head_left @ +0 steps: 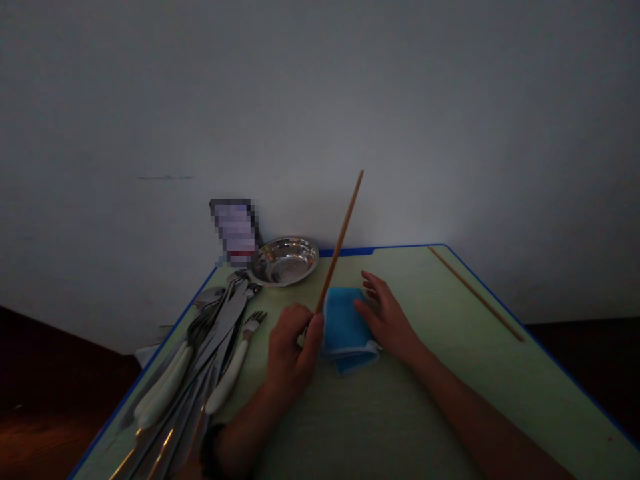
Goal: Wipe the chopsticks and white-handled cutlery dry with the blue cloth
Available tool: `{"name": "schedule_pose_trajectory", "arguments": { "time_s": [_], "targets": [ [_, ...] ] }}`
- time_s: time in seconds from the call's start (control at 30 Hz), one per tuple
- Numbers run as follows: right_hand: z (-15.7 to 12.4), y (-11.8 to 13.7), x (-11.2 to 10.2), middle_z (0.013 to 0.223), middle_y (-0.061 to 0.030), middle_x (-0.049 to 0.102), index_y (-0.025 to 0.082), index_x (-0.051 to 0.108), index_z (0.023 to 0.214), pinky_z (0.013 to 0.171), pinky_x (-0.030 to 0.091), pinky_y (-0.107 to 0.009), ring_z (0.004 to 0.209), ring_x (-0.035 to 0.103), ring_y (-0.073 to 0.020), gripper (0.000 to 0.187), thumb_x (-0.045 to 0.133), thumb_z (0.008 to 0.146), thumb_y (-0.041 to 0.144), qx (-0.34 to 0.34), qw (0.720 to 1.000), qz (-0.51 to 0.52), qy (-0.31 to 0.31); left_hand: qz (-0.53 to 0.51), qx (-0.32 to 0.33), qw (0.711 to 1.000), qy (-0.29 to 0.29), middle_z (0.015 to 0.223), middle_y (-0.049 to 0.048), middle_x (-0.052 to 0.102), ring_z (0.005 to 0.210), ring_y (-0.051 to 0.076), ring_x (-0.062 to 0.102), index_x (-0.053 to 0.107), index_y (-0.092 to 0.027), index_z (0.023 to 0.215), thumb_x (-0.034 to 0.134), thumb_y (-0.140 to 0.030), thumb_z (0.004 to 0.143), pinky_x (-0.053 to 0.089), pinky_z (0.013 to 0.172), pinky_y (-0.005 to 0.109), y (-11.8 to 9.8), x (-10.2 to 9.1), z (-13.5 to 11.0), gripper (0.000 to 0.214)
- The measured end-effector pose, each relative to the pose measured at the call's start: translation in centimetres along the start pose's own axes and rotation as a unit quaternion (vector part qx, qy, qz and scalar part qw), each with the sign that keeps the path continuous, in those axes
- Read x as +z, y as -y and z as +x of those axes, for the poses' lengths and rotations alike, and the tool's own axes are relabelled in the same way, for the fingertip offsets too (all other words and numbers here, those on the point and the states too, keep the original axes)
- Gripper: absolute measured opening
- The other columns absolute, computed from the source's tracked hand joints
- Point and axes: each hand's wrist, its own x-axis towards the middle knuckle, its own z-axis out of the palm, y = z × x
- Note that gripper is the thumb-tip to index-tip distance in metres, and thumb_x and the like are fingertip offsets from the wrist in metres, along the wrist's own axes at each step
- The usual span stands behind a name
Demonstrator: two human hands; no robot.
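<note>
My left hand (pixel 295 347) is closed around the lower end of a wooden chopstick (pixel 342 237), which slants up and to the right. Just right of that hand lies a folded blue face mask (pixel 345 323) with white edging, flat on the table. Over the mask's right edge is my right hand (pixel 387 317), its fingers apart and nothing held in them. Whether it touches the mask I cannot tell. A second chopstick (pixel 475 293) rests on the table at the right.
Several forks, knives and spoons (pixel 210 340) are heaped along the left of the pale green table (pixel 400 427). A fork with a white handle (pixel 230 380) lies nearest my left wrist. Behind them are a shiny metal bowl (pixel 285 263) and a blurred-out upright device (pixel 235 230) against the wall.
</note>
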Motion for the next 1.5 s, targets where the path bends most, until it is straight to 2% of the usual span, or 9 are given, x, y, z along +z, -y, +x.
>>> {"name": "schedule_pose_trajectory", "arguments": {
  "time_s": [0.17, 0.37, 0.47, 0.53, 0.6, 0.83, 1.17, 1.37, 1.5],
  "targets": [
    [-0.7, 1.6, -0.2, 0.114, -0.0073, 0.053, 0.022, 0.049, 0.117, 0.096, 0.034, -0.037, 0.109, 0.047, -0.0185, 0.035, 0.048, 0.083, 0.029, -0.093, 0.995, -0.03, -0.004, 0.085, 0.073, 0.991, 0.079, 0.057, -0.0006, 0.046, 0.061, 0.014, 0.044, 0.046, -0.018, 0.059, 0.039, -0.025, 0.086, 0.034, 0.061, 0.028, 0.1, 1.0, 0.2, 0.03],
    [-0.3, 2.7, 0.9, 0.074, -0.0012, 0.059, 0.018, 0.055, 0.084, 0.069, 0.045, -0.026, 0.073, 0.056, -0.0132, 0.021, 0.046, 0.083, 0.037, 0.02, 0.997, 0.066, -0.027, 0.134, 0.124, 0.97, 0.163, 0.073, 0.004, 0.055, 0.073, 0.019, 0.047, 0.057, -0.018, 0.074, 0.039, -0.027, 0.088, 0.035, 0.068, 0.034, -0.5, 1.6, 0.0, 0.025],
    [1.3, 2.2, -1.5, 0.069, -0.0006, 0.055, 0.016, 0.056, 0.085, 0.065, 0.044, -0.024, 0.068, 0.054, -0.0121, 0.028, 0.041, 0.085, 0.04, 0.03, 0.992, 0.036, -0.116, 0.116, 0.125, 0.972, 0.164, 0.093, 0.0069, 0.054, 0.088, 0.021, 0.047, 0.058, -0.019, 0.091, 0.041, -0.029, 0.086, 0.037, 0.079, 0.038, -0.7, 1.5, -0.1, 0.021],
    [2.2, 1.2, -4.2, 0.071, -0.0017, 0.057, 0.015, 0.058, 0.098, 0.06, 0.043, -0.024, 0.065, 0.054, -0.0125, 0.036, 0.036, 0.086, 0.041, 0.038, 0.992, -0.077, -0.096, 0.123, 0.123, 0.972, 0.157, 0.103, 0.0085, 0.05, 0.097, 0.024, 0.045, 0.056, -0.02, 0.103, 0.044, -0.029, 0.086, 0.037, 0.085, 0.042, -0.6, 1.6, -0.1, 0.023],
    [2.7, -0.3, -7.0, 0.079, -0.0038, 0.061, 0.015, 0.057, 0.107, 0.066, 0.044, -0.025, 0.071, 0.056, -0.0133, 0.039, 0.032, 0.088, 0.038, 0.04, 0.958, -0.274, -0.072, 0.142, 0.123, 0.969, 0.158, 0.112, 0.0086, 0.047, 0.105, 0.025, 0.042, 0.053, -0.023, 0.111, 0.044, -0.028, 0.086, 0.036, 0.089, 0.044, -0.2, 2.0, -0.1, 0.027],
    [1.2, -5.1, -13.0, 0.092, -0.015, 0.054, 0.007, 0.057, 0.11, 0.08, 0.039, -0.033, 0.082, 0.052, -0.0208, 0.037, 0.034, 0.086, 0.022, 0.098, 0.873, -0.467, -0.1, 0.197, 0.155, 0.951, 0.18, 0.123, 0.0047, 0.047, 0.119, 0.026, 0.034, 0.05, -0.03, 0.118, 0.039, -0.027, 0.088, 0.032, 0.095, 0.048, 0.6, 3.5, -0.3, 0.032],
    [0.9, -5.6, -14.6, 0.113, -0.0154, 0.044, 0.016, 0.051, 0.118, 0.082, 0.032, -0.039, 0.103, 0.04, -0.0299, 0.039, 0.043, 0.083, 0.033, 0.143, 0.78, -0.592, -0.144, 0.216, 0.161, 0.947, 0.173, 0.121, 0.0072, 0.052, 0.116, 0.027, 0.04, 0.054, -0.026, 0.116, 0.041, -0.026, 0.087, 0.032, 0.095, 0.048, -1.1, 6.4, 0.8, 0.032],
    [0.4, -5.8, -14.9, 0.114, -0.0142, 0.047, 0.02, 0.05, 0.119, 0.081, 0.034, -0.038, 0.103, 0.043, -0.0285, 0.042, 0.034, 0.087, 0.041, 0.186, 0.763, -0.6, -0.149, 0.209, 0.165, 0.948, 0.174, 0.121, 0.006, 0.052, 0.117, 0.026, 0.04, 0.053, -0.028, 0.117, 0.041, -0.026, 0.087, 0.032, 0.095, 0.048, -1.1, 6.7, 0.9, 0.032],
    [1.2, -5.9, -16.0, 0.101, -0.013, 0.057, 0.017, 0.061, 0.102, 0.075, 0.038, -0.033, 0.094, 0.052, -0.0236, 0.041, 0.026, 0.09, 0.034, 0.222, 0.765, -0.596, -0.105, 0.199, 0.163, 0.951, 0.173, 0.121, 0.0049, 0.052, 0.115, 0.026, 0.041, 0.053, -0.029, 0.116, 0.042, -0.026, 0.086, 0.033, 0.094, 0.048, -0.9, 6.6, 1.0, 0.032]
  ]
}}
